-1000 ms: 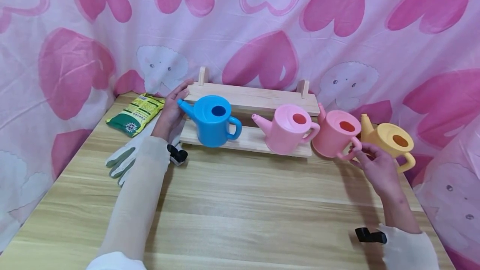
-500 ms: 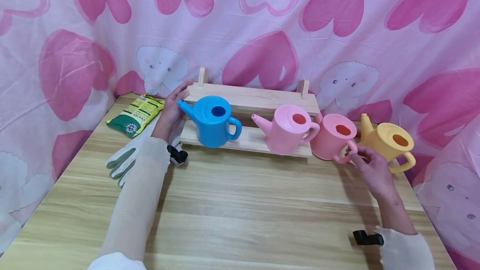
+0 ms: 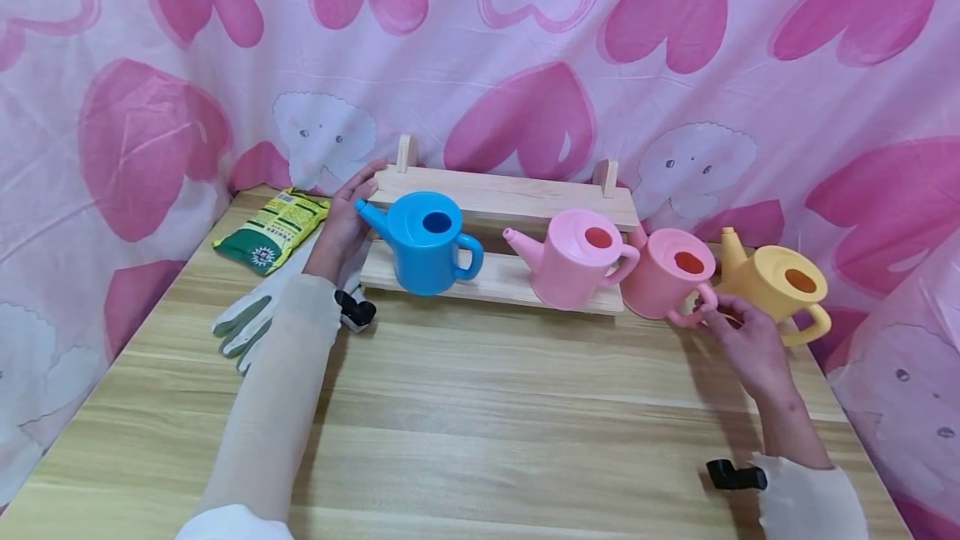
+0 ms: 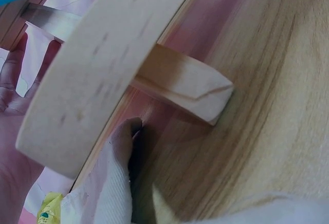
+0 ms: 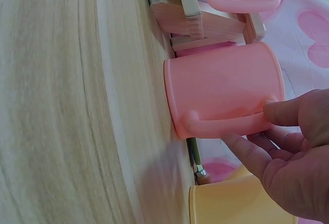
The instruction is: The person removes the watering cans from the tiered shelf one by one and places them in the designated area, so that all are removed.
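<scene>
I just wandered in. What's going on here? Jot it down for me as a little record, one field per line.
Left hand: touching the left end of a wooden rack
Right hand: fingers in a grip on the handle of a salmon-pink watering can, right of the rack
Lower shelf: blue watering can left, light-pink watering can right, both upright
Far right: yellow watering can
Left side: glove, partly hidden; green-and-yellow packet farther back
Surface: wood-grain table
Backdrop: pink heart-patterned curtain
</scene>
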Action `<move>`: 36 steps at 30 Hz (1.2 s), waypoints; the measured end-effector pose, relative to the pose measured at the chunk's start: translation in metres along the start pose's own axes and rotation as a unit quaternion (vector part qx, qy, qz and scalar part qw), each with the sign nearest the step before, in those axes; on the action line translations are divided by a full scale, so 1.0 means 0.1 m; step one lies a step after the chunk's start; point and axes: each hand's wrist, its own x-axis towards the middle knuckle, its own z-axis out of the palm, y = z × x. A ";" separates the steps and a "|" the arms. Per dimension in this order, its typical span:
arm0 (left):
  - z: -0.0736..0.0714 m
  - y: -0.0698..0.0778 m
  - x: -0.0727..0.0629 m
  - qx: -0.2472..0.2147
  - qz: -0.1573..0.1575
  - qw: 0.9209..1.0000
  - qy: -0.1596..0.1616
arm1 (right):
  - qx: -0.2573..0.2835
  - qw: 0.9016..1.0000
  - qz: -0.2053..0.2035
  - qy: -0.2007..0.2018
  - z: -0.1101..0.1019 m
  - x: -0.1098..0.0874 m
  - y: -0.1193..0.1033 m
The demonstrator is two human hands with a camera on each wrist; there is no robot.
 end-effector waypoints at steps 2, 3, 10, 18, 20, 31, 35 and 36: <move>0.00 0.00 0.00 -0.002 -0.001 1.000 0.000 | -0.004 1.000 0.002 0.001 0.00 0.00 0.01; 0.00 -0.01 0.00 -0.004 -0.002 1.000 0.000 | -0.005 1.000 0.003 0.002 0.00 0.00 0.01; 0.01 0.00 0.01 0.003 -0.001 1.000 0.003 | 0.000 1.000 0.004 0.000 -0.01 0.01 0.00; 0.01 0.01 0.01 -0.004 0.000 1.000 0.000 | -0.003 0.999 -0.008 0.036 -0.02 0.01 -0.05; 0.01 0.01 0.01 -0.004 -0.003 1.000 0.000 | -0.008 0.998 -0.019 0.064 -0.02 0.00 -0.09; 0.00 -0.01 0.00 -0.019 0.008 1.000 0.000 | -0.010 0.978 -0.169 0.119 0.09 -0.07 -0.52; 0.02 -0.01 0.00 -0.019 0.011 1.000 -0.001 | 0.032 0.970 -0.222 0.098 0.18 -0.04 -0.63; 0.02 0.00 0.00 -0.019 0.009 1.000 0.000 | 0.044 0.967 -0.233 0.091 0.20 -0.03 -0.65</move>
